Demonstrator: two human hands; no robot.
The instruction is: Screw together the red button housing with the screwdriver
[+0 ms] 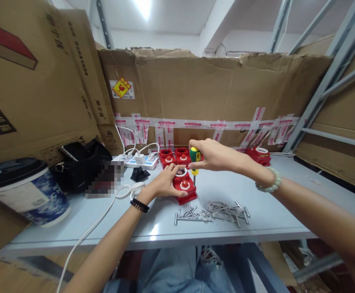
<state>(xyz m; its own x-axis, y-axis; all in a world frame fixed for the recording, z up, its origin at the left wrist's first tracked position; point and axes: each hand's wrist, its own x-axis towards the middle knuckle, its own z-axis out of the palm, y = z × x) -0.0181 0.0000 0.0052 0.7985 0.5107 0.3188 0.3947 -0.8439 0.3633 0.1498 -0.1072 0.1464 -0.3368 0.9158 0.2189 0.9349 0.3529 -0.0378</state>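
My right hand (209, 154) is closed around the green and yellow handle of a screwdriver (195, 171), held upright. The shaft points down at the right edge of a red box (189, 197) with a white ring and a red knob on its face. Whether the tip sits on a screw is too small to tell. My left hand (167, 181) grips this box from the left, thumb along its near side and fingers over the far part. Nearer to me lie loose screws (189, 212) and several T-shaped metal pieces (226, 211) in a pile.
Behind stand more red boxes (182, 154), with another red box (258, 156) at the right. A power strip (145, 162) with white cables, a black bag (79, 167) and a large lidded cup (25, 191) are on the left. Cardboard (214, 89) walls the back.
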